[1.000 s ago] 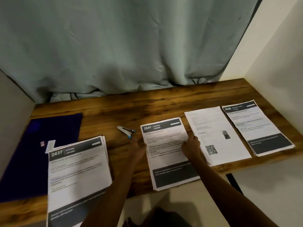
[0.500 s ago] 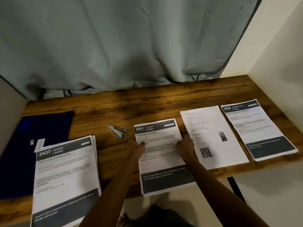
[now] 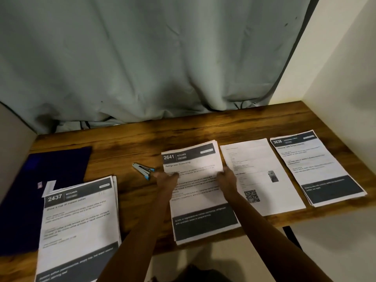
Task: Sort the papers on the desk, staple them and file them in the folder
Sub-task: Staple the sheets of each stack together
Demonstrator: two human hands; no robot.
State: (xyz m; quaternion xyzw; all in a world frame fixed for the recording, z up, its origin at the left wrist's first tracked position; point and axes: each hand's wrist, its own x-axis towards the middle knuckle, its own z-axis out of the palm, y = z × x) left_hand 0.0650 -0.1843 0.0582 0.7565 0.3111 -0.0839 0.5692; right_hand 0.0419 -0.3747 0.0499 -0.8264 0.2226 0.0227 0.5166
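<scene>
While the left hand [image 3: 165, 178] and the right hand [image 3: 225, 178] each grip a side edge of the 2641 stack [image 3: 195, 159], which lies at the middle of the desk [image 3: 183, 131] near the stapler [image 3: 143, 171], it is better to tap all edges even before stapling.

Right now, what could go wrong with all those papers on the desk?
1. The white paper stack headed 2641, gripped at its sides by the left hand and right hand, hangs over the front edge of the brown wooden desk; if let go, it might slide off.
2. The white paper stack headed 2437 overhangs too; a bump could tip it.
3. The 2641 sheets look fanned at the top, so a staple might miss some.
</scene>
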